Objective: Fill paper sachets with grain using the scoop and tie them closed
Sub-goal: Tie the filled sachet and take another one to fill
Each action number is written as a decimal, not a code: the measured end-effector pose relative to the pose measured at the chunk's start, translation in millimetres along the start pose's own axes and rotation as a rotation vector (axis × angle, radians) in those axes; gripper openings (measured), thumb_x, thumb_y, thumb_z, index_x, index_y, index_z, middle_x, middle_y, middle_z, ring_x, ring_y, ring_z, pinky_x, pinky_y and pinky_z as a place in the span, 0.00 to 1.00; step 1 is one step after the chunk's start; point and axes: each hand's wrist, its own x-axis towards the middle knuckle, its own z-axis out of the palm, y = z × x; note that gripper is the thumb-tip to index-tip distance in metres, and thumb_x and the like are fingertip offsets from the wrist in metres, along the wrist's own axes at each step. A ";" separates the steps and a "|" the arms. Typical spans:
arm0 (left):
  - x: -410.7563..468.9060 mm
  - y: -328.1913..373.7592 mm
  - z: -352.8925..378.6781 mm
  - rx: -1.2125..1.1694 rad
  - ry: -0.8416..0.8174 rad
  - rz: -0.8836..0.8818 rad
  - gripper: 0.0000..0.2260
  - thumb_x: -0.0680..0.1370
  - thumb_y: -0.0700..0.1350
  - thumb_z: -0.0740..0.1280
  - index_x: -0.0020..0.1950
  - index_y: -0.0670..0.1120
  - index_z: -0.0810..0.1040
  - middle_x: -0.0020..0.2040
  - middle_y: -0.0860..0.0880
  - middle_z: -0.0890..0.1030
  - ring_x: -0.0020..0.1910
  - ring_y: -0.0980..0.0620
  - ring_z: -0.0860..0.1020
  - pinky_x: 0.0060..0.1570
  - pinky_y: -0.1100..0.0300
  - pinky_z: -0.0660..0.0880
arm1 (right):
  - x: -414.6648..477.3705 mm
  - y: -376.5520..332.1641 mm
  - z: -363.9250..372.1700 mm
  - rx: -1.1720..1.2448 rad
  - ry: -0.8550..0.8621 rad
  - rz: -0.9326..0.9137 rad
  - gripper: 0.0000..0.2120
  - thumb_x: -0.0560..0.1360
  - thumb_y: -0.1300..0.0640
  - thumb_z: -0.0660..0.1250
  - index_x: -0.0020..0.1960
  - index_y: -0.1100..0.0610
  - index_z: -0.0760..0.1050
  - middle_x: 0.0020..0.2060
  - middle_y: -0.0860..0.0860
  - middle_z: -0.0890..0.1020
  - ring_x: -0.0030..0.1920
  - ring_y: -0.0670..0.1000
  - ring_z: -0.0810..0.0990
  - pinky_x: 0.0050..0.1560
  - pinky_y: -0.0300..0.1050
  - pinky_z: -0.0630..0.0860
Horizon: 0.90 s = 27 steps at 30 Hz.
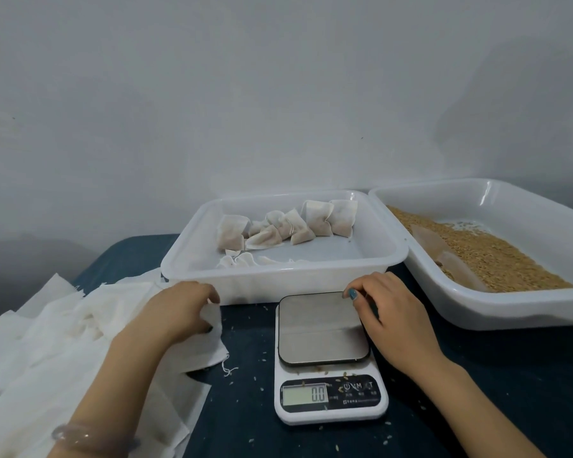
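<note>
Head view: left hand (179, 309) pinches a sachet (209, 347); right hand (391, 312) rests loosely curled on scale (321, 328), nearer the scoop (439, 249) rightward.

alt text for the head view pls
A person's left hand pinches an empty paper sachet while the right hand touches a scale reading 0.0. Behind sit a white tray of filled sachets and a grain tray holding a scoop.

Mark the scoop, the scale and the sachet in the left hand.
scoop (460, 271): head view, on its clear brownish blade.
scale (323, 327): head view, middle of its metal plate.
sachet (205, 348): head view, bare paper near its string corner.
</note>
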 end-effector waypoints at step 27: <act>-39.5 120.6 27.0 -1.882 0.313 0.003 0.07 0.81 0.39 0.64 0.58 0.40 0.77 0.52 0.42 0.85 0.51 0.45 0.83 0.53 0.50 0.80 | 4.0 -26.1 -6.2 0.884 -0.132 0.194 0.11 0.72 0.47 0.68 0.49 0.53 0.77 0.36 0.46 0.84 0.38 0.41 0.81 0.40 0.31 0.74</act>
